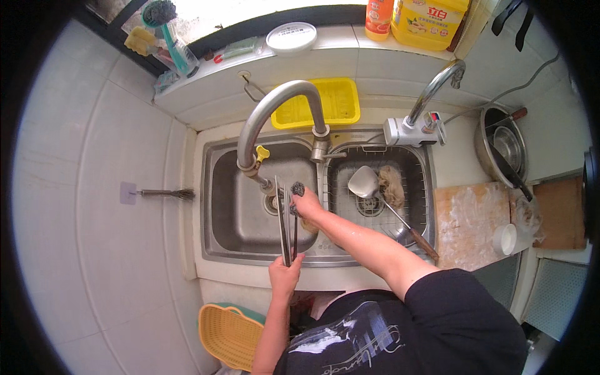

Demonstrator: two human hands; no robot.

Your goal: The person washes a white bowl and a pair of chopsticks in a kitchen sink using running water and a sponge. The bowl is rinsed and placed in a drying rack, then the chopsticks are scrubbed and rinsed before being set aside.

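Note:
My left hand (285, 276) is closed around the near ends of several chopsticks (284, 225), some metal-looking and some dark, which point away from me over the left basin (239, 201) of a steel double sink. My right hand (307, 205) holds a steel wool scourer (297, 189) against the chopsticks near their middle. Part of the scourer is hidden by my fingers. Just left of the chopsticks is the spout end of the curved faucet (281, 89), with a yellow valve handle (262, 153) on it. Whether water runs from it, I cannot tell.
A wire rack in the right basin bears a wok spatula (363, 182) and a wet brownish cloth (391, 186). Right of the sink lie a floury wooden board (464, 220), a white cup (504, 239) and a metal pot (485, 140). A yellow tray (344, 101) lies behind the faucet.

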